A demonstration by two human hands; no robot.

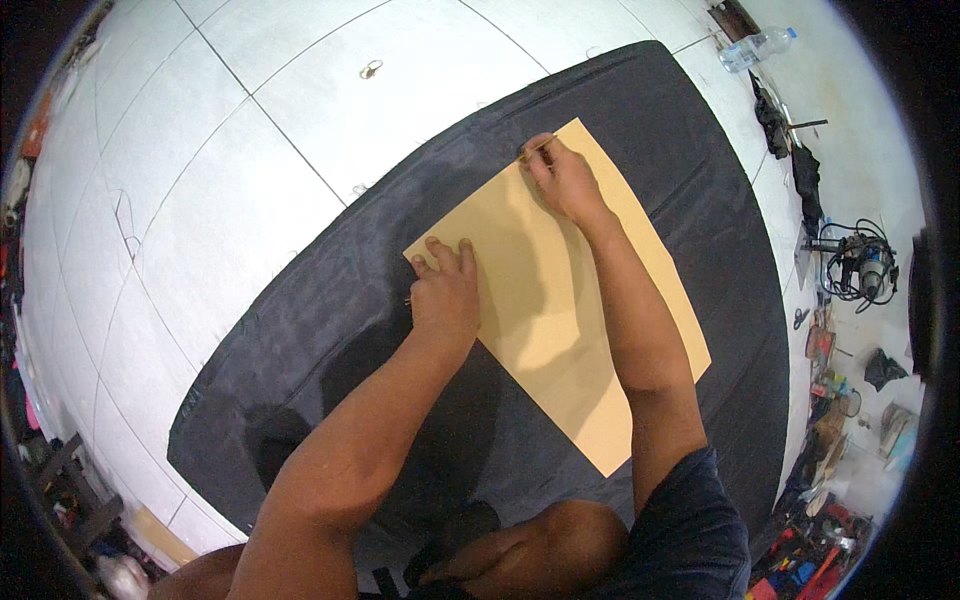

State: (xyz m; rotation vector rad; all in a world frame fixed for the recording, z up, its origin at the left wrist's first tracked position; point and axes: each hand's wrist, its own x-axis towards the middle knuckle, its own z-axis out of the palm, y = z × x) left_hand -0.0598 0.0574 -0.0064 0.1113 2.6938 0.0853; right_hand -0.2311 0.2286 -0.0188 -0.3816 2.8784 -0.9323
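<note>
A large tan sheet of stiff paper point(545, 300) with angled corners lies on a dark cloth point(700, 200) spread over the floor. My left hand point(445, 290) rests on the sheet's left corner, fingers spread and pressing down. At the sheet's far edge, my right hand point(562, 180) is closed in a pinch around a thin pencil-like stick point(541, 148). Its tip is close to where the paper's edge meets the cloth. My right forearm crosses over the sheet and hides part of it.
White floor tiles point(250, 170) surround the cloth. A clear plastic bottle point(757, 50) lies at the far right. Along the right wall are a corded power tool point(868, 270), scissors point(801, 318) and a jumble of tools point(815, 550). A small ring-shaped item point(371, 70) lies on the tiles.
</note>
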